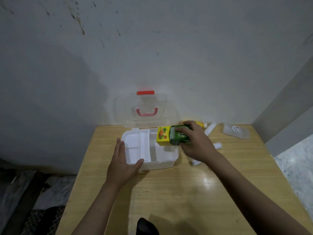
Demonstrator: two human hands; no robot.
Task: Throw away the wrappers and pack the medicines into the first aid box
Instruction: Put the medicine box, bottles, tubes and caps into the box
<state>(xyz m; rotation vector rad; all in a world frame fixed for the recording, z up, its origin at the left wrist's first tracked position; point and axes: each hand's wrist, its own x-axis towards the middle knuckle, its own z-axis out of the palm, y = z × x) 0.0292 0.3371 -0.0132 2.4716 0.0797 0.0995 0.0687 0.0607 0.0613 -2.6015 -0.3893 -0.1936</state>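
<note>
Leftmost, beside the wooden table (169,192), lies a heap of dark and pale fabric (42,192) on the floor; what it is cannot be told. On the table's left half the left hand (122,165) lies flat against the near-left corner of the first aid box (162,162), its fingers straight and close together along the box's left wall, the thumb spread out along the front rim; it grips nothing. The box is white with divided compartments inside, all that show being bare; its clear lid (145,102) stands open and leans back toward the grey wall (186,48), with a red latch (145,92) at the top edge and a pink-red handle (146,112) on its face. Over the right-hand compartment of the box the right hand (194,141) holds a green and yellow carton (169,135) from above, fingers curled over the green end, thumb on the near side; the carton lies on its side, tilted a little, its yellow end pointing left across the box; whether it touches the box floor I cannot tell. Behind the hand a yellow bottle (201,124) with a white cap lies on the table; further right are several white tubes (210,128), scattered beside the box; near the far-right corner lies a clear plastic pouch (236,133) with a round label.
</note>
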